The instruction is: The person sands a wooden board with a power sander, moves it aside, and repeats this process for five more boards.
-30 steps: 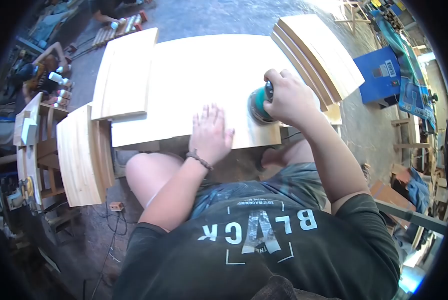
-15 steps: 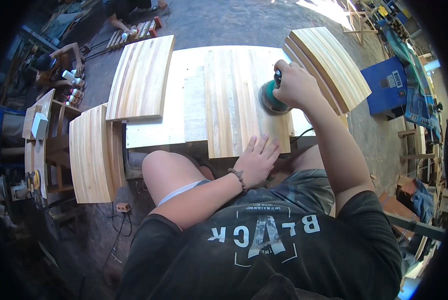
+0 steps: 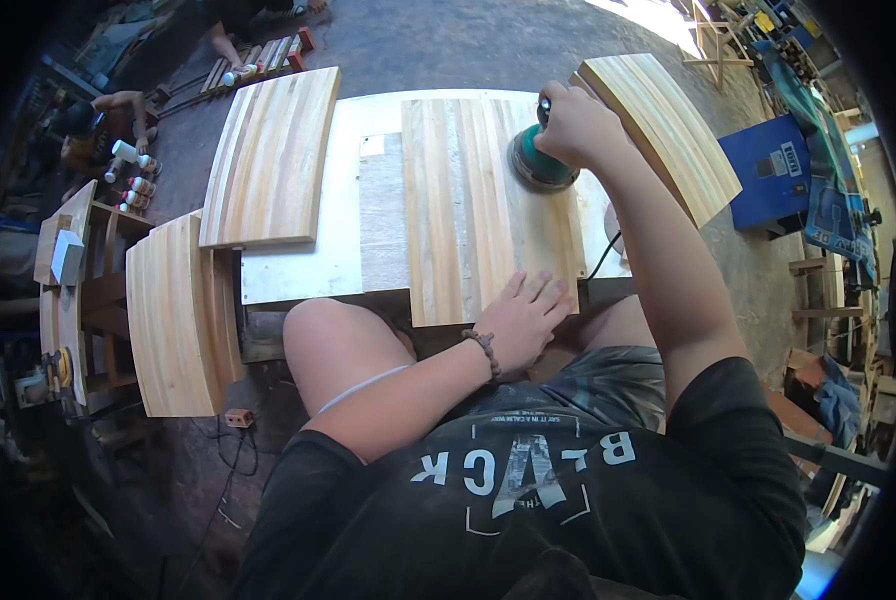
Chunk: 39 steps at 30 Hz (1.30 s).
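A striped laminated wooden board lies on a white-topped table in front of me. My right hand is wrapped around the top of a green orbital sander, which rests on the right part of the board toward its far end. The sander's underside is hidden. My left hand lies on the board's near right edge, fingers stretched out and slightly spread over the wood. It holds nothing.
Curved laminated boards rest at the table's left, lower left and right. A black cord hangs near the right edge. A blue box stands beyond. Two other people work at the far left, near several bottles.
The sander and my right hand have moved away from me, toward the board's far end. My left hand stays on the near edge. The view has shifted slightly.
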### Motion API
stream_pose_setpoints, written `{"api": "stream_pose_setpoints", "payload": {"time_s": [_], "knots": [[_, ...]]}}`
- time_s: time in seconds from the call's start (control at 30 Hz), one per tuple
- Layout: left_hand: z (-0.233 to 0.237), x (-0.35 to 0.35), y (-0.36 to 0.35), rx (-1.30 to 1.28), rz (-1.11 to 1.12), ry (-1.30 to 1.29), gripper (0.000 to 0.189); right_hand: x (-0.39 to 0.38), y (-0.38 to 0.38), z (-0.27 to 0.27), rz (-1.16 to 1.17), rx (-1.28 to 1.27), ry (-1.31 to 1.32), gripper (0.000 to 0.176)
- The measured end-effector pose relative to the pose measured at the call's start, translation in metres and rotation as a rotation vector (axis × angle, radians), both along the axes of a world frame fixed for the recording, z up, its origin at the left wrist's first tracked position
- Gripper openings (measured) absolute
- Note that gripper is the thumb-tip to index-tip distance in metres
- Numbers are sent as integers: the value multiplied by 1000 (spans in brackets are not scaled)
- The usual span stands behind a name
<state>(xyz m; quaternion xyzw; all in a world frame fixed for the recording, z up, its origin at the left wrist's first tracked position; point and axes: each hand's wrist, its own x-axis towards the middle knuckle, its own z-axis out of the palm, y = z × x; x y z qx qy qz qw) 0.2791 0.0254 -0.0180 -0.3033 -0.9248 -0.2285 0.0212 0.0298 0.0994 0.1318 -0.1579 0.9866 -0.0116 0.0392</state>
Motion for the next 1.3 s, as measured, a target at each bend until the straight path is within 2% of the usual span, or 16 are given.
{"api": "stream_pose_setpoints", "payload": {"time_s": [0.13,0.27,0.47,0.57,0.73,0.9,1.07,1.3], "knots": [[10,-7,-6,-21,47,-66,71,-23,-10,6,-26,20,-28,55],[0,-15,-16,-25,87,-41,76,-56,-17,-4,-28,20,25,56],[-1,-14,-17,-16,106,-1,69,-101,-24,-5,-90,49,-16,61],[2,-15,-19,-6,96,-22,64,-125,-21,-17,-42,25,50,71],[3,-15,-18,-39,53,6,59,-116,-32,5,43,84,-58,63],[2,-16,-18,-37,30,9,58,-77,-61,28,-90,3,-44,62],[4,-19,-21,-15,19,-18,58,-115,-55,-11,3,49,24,60],[-4,-18,-22,41,18,-30,58,-109,-60,-15,28,40,48,60]]}}
